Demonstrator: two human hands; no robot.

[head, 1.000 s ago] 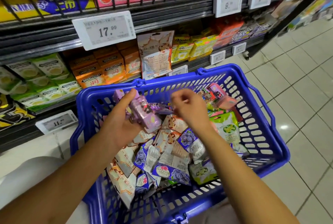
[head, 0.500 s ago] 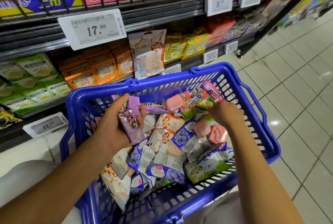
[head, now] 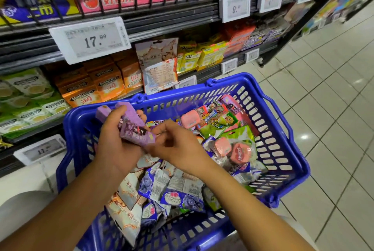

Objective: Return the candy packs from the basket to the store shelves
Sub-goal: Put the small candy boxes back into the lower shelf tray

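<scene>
The 2 purple rectangular cardboard candy boxes (head: 129,124) are sitting above the basket's 10 o'clock corner, stacked side by side in one hand. Their long axis is running from 11 o'clock to 5 o'clock, with the near ends pointing down toward the other hand. The left hand (head: 116,145) is gripping them from the 8 o'clock side, thumb across the printed face and fingers curled behind. The right hand (head: 178,145) is lying just at the 4 o'clock end of the boxes, fingers bent inward; whether it is pinching the box end or holding nothing cannot be told because of blur. Both forearms are entering from 6 o'clock and converging over the blue perforated plastic shopping basket (head: 283,129), which is holding many foil sachets and pink tins. The dark metal store shelves (head: 182,18) are standing at 12 o'clock, nearer the left hand, so that hand appears better placed to deliver the boxes.
</scene>
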